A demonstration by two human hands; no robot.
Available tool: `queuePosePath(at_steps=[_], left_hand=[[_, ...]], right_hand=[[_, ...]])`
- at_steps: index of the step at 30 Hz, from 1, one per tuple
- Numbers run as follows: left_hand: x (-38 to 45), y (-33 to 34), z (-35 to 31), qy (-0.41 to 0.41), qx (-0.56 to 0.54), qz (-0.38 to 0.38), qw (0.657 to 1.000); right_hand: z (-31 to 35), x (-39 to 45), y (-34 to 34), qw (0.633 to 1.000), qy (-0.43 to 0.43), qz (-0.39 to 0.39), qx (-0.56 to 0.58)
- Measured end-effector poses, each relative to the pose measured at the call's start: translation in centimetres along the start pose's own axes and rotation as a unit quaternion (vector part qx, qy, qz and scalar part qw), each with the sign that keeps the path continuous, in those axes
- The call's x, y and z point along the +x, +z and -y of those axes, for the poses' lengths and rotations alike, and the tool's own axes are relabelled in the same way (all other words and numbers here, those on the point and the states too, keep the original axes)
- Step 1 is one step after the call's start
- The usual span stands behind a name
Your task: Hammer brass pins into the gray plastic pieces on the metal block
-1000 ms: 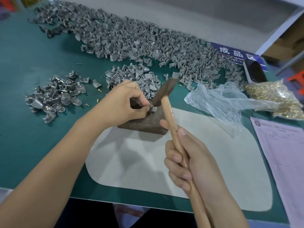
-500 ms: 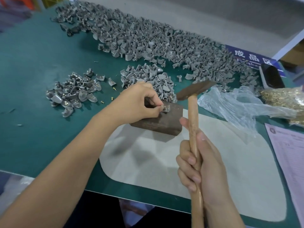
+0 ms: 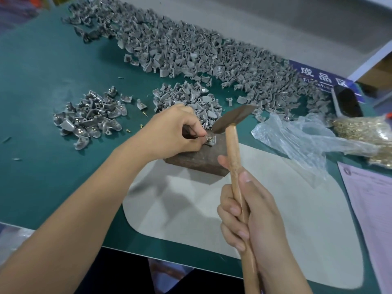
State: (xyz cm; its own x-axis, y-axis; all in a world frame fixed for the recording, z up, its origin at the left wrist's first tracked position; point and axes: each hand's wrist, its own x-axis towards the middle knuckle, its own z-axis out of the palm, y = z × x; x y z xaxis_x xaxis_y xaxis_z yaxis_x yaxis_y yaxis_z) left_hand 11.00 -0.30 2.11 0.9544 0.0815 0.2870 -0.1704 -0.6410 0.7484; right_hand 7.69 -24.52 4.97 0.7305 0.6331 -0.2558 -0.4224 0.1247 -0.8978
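The left hand (image 3: pixel 169 132) pinches a gray plastic piece (image 3: pixel 210 141) on top of the metal block (image 3: pixel 201 158), fingers curled tight round it; a brass pin (image 3: pixel 209 139) appears seated in the piece, though detail is too small to confirm. The right hand (image 3: pixel 248 211) grips the wooden handle of the hammer (image 3: pixel 233 118), fingers wrapped fully, with the head raised just above and at 1 o'clock of the piece.

The block sits on a pale mat (image 3: pixel 191 209) on the green desk (image 3: pixel 42 71). A small heap of pieces (image 3: pixel 91 117) lies at 9 o'clock, a large heap (image 3: pixel 191 52) at 12 o'clock, and a bag of pins (image 3: pixel 364 132) at 3 o'clock.

Assessed risks: the left fingertips lie touching the strike point, so an off-line blow would likely hit them. A glancing strike could bend the pin or flick the piece off the block. The block lies partly off the mat and might shift under impact.
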Motion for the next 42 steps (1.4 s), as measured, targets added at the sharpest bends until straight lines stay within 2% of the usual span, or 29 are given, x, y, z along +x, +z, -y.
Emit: queuePosePath(at_steps=[3,6,9,13,17,20,24,28,32,35,39,42], left_hand=[[0.0,-0.2,-0.1,0.0,-0.001,-0.002,1.0],[0.0,-0.2,-0.1,-0.003,0.001,0.003,1.0],[0.0,-0.2,-0.1,-0.005,0.001,0.002,1.0],[0.0,-0.2,-0.1,-0.004,0.007,0.0,1.0],[0.0,-0.3,-0.1,-0.01,-0.003,0.009,1.0],[0.0,-0.3,-0.1,-0.01,0.002,0.008,1.0],[0.0,-0.5,0.0,-0.012,-0.003,0.01,1.0],[-0.1,-0.5,-0.1,-0.013,-0.003,0.015,1.0],[-0.1,-0.7,0.0,-0.016,-0.005,0.016,1.0],[-0.1,-0.6,-0.1,-0.018,-0.005,0.017,1.0],[-0.1,-0.7,-0.2,-0.02,-0.01,0.017,1.0],[-0.1,-0.7,-0.2,-0.019,-0.008,0.018,1.0]], right_hand=[[0.4,0.0,-0.1,1.0,0.017,0.006,-0.017],[0.4,0.0,0.0,1.0,-0.007,0.004,-0.016],[0.5,0.0,-0.2,1.0,0.009,-0.007,-0.025],[0.6,-0.3,-0.5,1.0,-0.017,0.018,-0.003],[0.6,-0.1,-0.5,0.999,0.018,0.019,-0.021],[0.2,-0.3,-0.4,0.999,-0.008,0.026,0.018],[0.0,-0.2,-0.5,0.999,0.023,0.03,0.026],[-0.4,-0.3,-0.3,0.999,-0.01,0.025,0.043],[0.1,0.0,-0.8,0.999,0.033,0.029,0.031],[0.0,-0.2,-0.8,0.997,0.012,0.045,0.062],[-0.1,0.1,-0.8,0.996,0.048,0.032,0.074],[-0.1,0.0,-1.1,0.994,0.029,0.042,0.095]])
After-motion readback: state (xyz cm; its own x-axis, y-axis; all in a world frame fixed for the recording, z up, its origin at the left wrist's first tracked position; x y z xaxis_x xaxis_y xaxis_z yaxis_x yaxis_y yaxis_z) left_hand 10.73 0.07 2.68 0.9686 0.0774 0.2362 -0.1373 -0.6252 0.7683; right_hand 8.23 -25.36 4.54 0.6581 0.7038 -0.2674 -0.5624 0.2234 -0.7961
